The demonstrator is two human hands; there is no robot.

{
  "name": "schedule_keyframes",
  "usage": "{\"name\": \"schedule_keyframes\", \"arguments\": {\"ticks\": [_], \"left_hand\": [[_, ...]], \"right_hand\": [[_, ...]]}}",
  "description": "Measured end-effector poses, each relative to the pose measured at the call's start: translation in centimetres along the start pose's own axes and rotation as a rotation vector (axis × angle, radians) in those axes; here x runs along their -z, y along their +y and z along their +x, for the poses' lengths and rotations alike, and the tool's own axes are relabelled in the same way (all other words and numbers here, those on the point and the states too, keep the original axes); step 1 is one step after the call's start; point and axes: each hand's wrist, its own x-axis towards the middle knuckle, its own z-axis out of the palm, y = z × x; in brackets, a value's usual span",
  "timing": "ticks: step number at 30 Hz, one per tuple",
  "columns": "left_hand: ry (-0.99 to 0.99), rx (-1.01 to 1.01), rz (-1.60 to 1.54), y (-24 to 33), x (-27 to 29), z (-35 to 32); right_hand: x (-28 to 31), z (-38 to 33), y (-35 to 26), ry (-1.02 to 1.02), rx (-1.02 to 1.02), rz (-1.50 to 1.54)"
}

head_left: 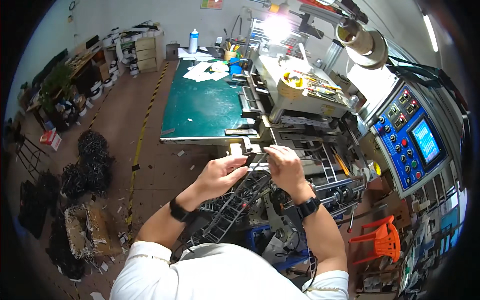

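Note:
Both of my hands meet in front of me at the near edge of the machine. My left hand (220,176) has its thumb and fingers closed around a small black flat piece (248,159) beside a metal fitting on the machine. Just to the right, my right hand (286,166) is bent with its fingertips pressed together at the same spot; whatever lies in them is hidden by the fingers. Below and between my hands hangs a tangle of black ladder-like strip (231,212), cut through with openings. Dark bands circle both wrists.
A green-topped table (200,110) lies ahead, with papers and a spray can (193,41). At right stands a blue control panel (412,142) with a lit screen. An orange plastic chair (382,241) is behind it. Black strip heaps (92,165) and a carton (90,230) sit on the left floor.

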Motion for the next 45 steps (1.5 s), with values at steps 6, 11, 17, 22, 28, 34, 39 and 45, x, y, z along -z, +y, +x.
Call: {"name": "schedule_keyframes", "arguments": {"ticks": [6,11,17,22,28,34,39,45], "left_hand": [[-0.211,0.079,-0.244,-3.2,-3.5,4.5],[-0.062,0.119,-0.25,-0.5,-2.7,4.6],[0.007,0.186,-0.218,0.0,0.6,5.0],[0.006,0.161,-0.122,1.2,3.1,4.3],[-0.021,0.113,0.093,1.7,4.1,4.2],[0.061,0.082,0.107,3.2,5.5,2.7],[0.114,0.078,0.092,3.1,6.0,1.6],[0.141,0.078,0.048,3.3,6.5,1.0]], "right_hand": [[1.1,0.2,-0.6,0.026,0.158,0.117],[1.6,0.2,0.0,0.044,0.148,0.18],[1.7,0.1,0.6,0.2,0.112,0.207],[-0.3,-0.9,1.8,0.208,-0.42,0.028],[-3.8,-1.8,5.6,-0.017,-0.497,-0.275],[-3.2,-1.2,3.9,0.094,-0.518,-0.102],[-2.8,-1.3,4.1,0.171,-0.525,-0.139],[-2.0,-1.3,3.7,-0.184,-0.671,0.054]]}}
